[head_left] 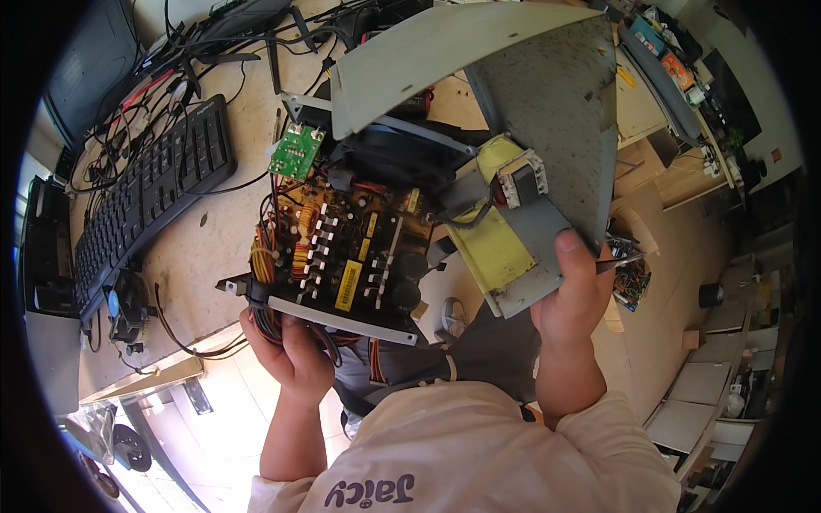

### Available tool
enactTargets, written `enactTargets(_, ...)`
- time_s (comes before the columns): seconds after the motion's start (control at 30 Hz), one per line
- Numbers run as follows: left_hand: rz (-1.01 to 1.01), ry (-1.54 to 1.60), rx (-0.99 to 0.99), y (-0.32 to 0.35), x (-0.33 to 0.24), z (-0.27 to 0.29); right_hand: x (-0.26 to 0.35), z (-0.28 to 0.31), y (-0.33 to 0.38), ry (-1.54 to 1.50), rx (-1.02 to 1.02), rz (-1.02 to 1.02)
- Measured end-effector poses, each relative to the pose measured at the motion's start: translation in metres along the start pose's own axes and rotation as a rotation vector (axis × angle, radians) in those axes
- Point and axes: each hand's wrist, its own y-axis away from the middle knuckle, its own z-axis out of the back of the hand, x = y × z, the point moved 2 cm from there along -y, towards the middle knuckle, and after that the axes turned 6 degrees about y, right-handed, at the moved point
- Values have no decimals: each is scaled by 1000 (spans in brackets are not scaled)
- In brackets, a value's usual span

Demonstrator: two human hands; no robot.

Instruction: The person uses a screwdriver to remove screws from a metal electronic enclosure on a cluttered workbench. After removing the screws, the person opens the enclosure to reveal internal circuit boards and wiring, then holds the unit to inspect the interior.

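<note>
An opened computer power supply is tilted up in front of me, its circuit board showing. My left hand is closed at its near edge, around the bundle of cables. My right hand grips the grey metal cover, thumb on top, fingers hidden beneath. Inside the cover sit yellow insulating sheet and a boxy coil-like part, with a wire running toward the board. A black fan and a small green circuit board are at the supply's far side.
On the wooden table, a black keyboard lies at the left among tangled cables. A monitor stands at the far left. Below right, a container of circuit boards is on the floor. Shelves line the right side.
</note>
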Motion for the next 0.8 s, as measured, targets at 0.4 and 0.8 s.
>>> enactTargets(0.4,11,77,200,3,8,15,-5,5,5,-14,29,14)
enactTargets(0.8,19,25,76,2,4,6,-14,15,17,-94,-24,-108)
